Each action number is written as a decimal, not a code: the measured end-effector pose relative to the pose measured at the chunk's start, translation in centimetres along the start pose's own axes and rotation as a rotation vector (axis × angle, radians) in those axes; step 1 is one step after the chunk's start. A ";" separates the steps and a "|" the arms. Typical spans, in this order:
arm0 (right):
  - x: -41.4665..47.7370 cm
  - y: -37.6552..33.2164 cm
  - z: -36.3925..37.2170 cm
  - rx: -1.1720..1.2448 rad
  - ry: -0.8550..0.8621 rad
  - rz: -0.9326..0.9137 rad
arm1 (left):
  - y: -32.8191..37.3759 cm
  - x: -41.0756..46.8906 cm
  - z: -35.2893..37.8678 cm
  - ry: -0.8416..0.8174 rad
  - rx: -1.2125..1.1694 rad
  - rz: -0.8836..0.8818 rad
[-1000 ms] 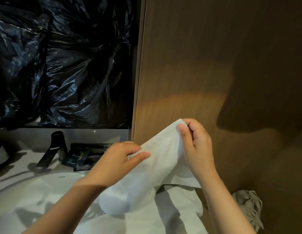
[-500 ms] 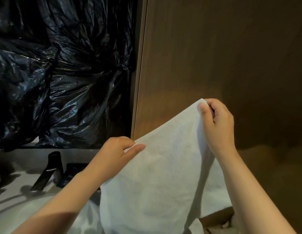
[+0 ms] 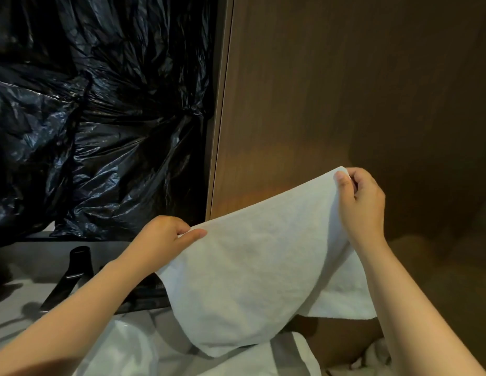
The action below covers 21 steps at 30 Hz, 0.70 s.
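A white towel [image 3: 252,270] hangs in the air in front of a brown wooden panel. My left hand [image 3: 160,240] pinches its lower left corner between thumb and fingers. My right hand [image 3: 361,204] pinches the upper right corner, held higher than the left. The towel's top edge runs stretched between the two hands, and its body sags in a rounded fold below them. The lower part drapes behind my right forearm.
A black faucet [image 3: 71,275] stands on the pale counter [image 3: 14,294] at the lower left. Crumpled black plastic [image 3: 95,118] covers the area above it. The wooden panel [image 3: 345,90] fills the right. More white cloth [image 3: 250,359] lies below the towel.
Both hands have moved apart, the right one rising and going right. The towel went from bunched to spread out between them.
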State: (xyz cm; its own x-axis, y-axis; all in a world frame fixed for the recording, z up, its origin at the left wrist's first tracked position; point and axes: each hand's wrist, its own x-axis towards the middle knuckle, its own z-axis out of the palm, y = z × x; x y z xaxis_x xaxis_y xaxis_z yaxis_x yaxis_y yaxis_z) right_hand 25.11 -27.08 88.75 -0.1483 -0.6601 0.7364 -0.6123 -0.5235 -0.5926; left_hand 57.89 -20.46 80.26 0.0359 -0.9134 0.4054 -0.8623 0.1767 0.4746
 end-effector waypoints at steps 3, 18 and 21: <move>0.4 0.4 0.1 -0.010 0.014 0.023 | -0.6 0.7 0.0 -0.006 0.036 -0.044; 1.4 2.6 -0.9 -0.022 0.066 0.070 | -0.8 2.8 -3.1 0.181 -0.119 -0.152; 1.3 3.1 -0.8 -0.035 0.053 0.119 | -0.1 3.1 -3.6 0.208 -0.092 -0.129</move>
State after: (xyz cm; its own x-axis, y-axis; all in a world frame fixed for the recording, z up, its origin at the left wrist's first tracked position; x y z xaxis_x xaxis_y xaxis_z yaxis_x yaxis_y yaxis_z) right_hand 22.37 -29.11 88.09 -0.2617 -0.6865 0.6784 -0.6146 -0.4234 -0.6656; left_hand 59.89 -22.02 84.28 0.2543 -0.8372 0.4841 -0.7948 0.1043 0.5979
